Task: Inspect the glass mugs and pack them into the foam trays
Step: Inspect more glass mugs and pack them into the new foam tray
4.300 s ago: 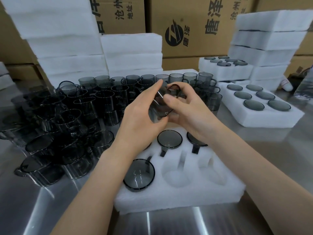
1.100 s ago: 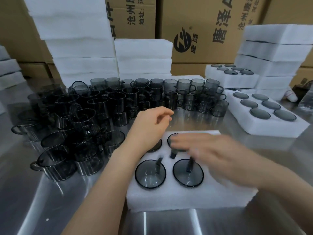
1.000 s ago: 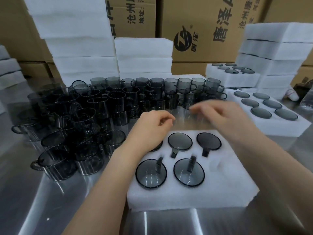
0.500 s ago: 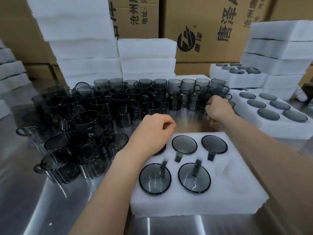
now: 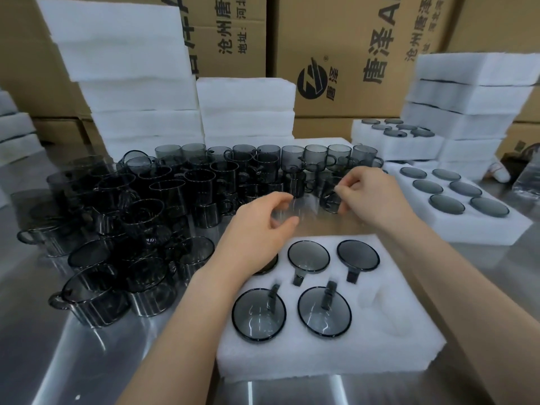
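Head view: right hand (image 5: 368, 197) pinches a glass mug (image 5: 330, 201) at the near edge of the loose mugs (image 5: 175, 194) — picking is under way; left hand (image 5: 260, 229) hovers, fingers loosely curled, empty; foam tray (image 5: 321, 355) holds five (one pocket (image 5: 380, 302) free) — next, probably, lift, inspect, seat it there.

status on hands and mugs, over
Left hand open, empty. Right hand pinches a mug by the pile. Near tray: one pocket free, nothing over it.

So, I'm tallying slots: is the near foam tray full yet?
No, the front right slot of the near foam tray is bare foam, while the right hand pinches another mug.
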### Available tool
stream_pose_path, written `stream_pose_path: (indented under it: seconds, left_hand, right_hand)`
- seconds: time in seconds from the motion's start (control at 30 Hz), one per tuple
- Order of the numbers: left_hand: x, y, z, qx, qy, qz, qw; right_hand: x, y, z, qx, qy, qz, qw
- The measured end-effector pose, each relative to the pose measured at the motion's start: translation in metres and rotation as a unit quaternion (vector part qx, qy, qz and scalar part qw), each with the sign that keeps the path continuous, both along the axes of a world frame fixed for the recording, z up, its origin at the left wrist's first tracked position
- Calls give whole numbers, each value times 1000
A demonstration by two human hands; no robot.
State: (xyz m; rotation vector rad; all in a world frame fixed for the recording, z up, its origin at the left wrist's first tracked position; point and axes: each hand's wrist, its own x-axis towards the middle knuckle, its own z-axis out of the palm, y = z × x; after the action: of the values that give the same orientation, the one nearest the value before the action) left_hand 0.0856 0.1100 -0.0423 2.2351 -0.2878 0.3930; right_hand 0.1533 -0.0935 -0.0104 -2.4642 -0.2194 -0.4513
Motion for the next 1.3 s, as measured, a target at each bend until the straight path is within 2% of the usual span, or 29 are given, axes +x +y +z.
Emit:
stream_pose_path:
  seconds: [0.27,0.53,0.63,0.73,0.87,1.07,1.17,1.3]
  left_hand:
    - [-5,-3,3,-37,7,-33,999]
    - [-5,-3,4,-85,-25,-31,996]
    - [-4,-2,3,-90,-40,-27,995]
    - [-4,-1,3,-89,-62,-35,993]
    - [-9,-1,5,-79,-83,-53,992]
    - [-12,-3,9,-60,-108,-56,991]
    - [-12,-4,9,-39,-113,-60,991]
    - [-14,-6,11,-11,-122,-74,990]
  right_hand:
    - [-67,41,21,53,-15,180,982]
    - [-61,30,3,194,-7,286,938]
    - [-57,28,0,242,8,297,924]
    - [-50,23,-4,283,60,275,917]
    - [-46,23,-9,258,102,250,928]
    - [-49,27,-11,261,91,294,915]
    - [-50,29,-12,282,80,277,915]
    - [-51,34,-12,282,62,215,933]
